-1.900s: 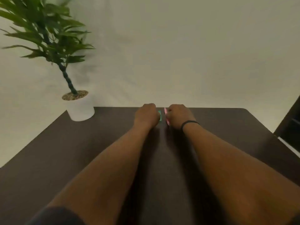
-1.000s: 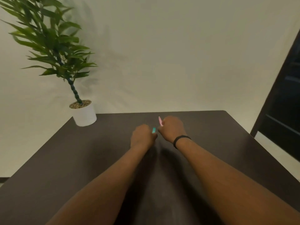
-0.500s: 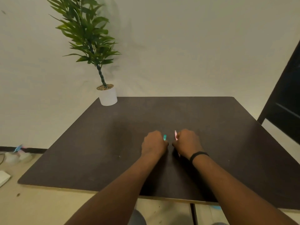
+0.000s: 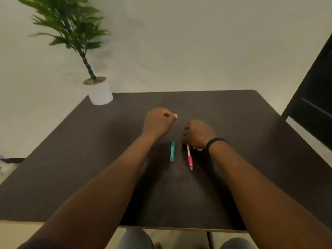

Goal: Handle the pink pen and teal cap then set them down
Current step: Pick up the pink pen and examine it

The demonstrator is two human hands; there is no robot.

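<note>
Left hand, loosely curled and holding nothing, is raised beyond the teal cap, which lies free on the dark table just nearer the person than that hand. Beside the cap, apart from it, the pink pen lies with its far end under the right hand; whether those curled fingers grip it cannot be told. Judged: both are light, rigid, smooth plastic and prone to roll; pinch the pen mid-barrel and the cap by its long sides.
</note>
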